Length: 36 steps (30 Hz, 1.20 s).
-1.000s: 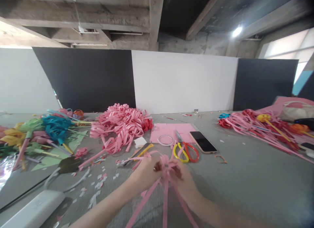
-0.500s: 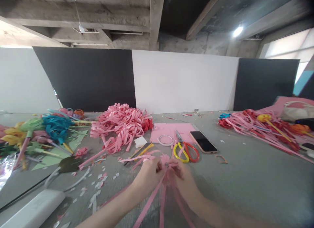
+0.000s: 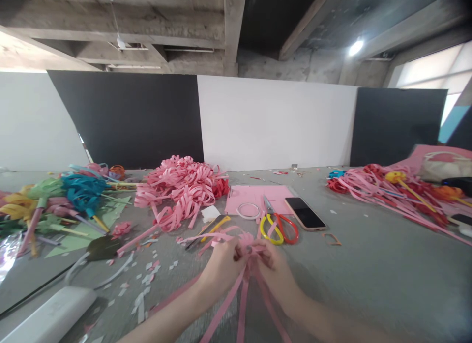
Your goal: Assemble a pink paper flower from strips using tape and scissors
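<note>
Nearest me, loose pink tails (image 3: pixel 242 308) trail toward the person from a pink strip bundle (image 3: pixel 247 240) held low over the grey table (image 3: pixel 368 284). The left hand (image 3: pixel 225 261) and right hand (image 3: pixel 275 270) nearly meet there, fingers pinched on its strips from either side. Compared with a second ago, the middle tail slants further left, and another strip now shows beside the left forearm; the bundle seems slightly turned, its folds still being worked. Just beyond, the cutter (image 3: pixel 206 232), scissors (image 3: pixel 273 222), white ring (image 3: pixel 248 211) and phone (image 3: pixel 305 214) haven't moved, nor has the curled pink heap (image 3: pixel 184 185) behind.
</note>
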Motion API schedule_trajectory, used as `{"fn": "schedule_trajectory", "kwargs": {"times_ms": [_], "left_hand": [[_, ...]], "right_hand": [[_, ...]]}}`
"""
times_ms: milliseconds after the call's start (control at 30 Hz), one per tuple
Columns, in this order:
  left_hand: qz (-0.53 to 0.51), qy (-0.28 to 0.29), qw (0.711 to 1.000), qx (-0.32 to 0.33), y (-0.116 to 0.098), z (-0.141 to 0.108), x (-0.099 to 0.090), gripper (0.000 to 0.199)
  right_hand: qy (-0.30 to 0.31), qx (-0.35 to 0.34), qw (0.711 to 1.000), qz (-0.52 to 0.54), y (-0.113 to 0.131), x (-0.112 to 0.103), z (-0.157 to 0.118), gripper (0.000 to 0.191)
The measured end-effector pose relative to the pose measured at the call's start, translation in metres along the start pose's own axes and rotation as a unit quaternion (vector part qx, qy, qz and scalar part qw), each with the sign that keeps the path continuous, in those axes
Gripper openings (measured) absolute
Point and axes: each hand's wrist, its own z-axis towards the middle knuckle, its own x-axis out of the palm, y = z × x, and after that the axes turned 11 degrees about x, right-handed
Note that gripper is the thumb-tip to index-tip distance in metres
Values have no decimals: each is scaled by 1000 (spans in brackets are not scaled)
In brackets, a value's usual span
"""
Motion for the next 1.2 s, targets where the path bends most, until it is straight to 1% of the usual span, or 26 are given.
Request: {"fn": "schedule_trajectory", "kwargs": {"times_ms": [133,267,467,700,833,1000,1100,1200], "left_hand": [[-6,-3,1000,-6,0,0,-1,12],[-24,14,1000,-14,-3,1,-3,12],[-17,5,1000,-18,-2,0,-1,13],[76,-11,997,-9,-3,1,-2,17],[136,-16,991,-6,-3,1,-1,18],[220,24,975,2,-9,-4,-5,9],[226,69,972,1,-17,-7,-15,10],[216,96,972,-13,-23,-8,-29,12]], "right_hand": [[-8,-2,1000,-11,2,0,0,16],[5,0,1000,-9,2,0,2,17],[16,-4,1000,1,2,0,1,16],[25,-4,1000,-6,5,-1,1,15],[2,12,1000,-9,3,-1,2,16],[-26,34,999,7,-8,-1,6,20],[-30,38,998,33,-15,-2,9,24],[-30,49,998,24,-15,-2,9,27]]}}
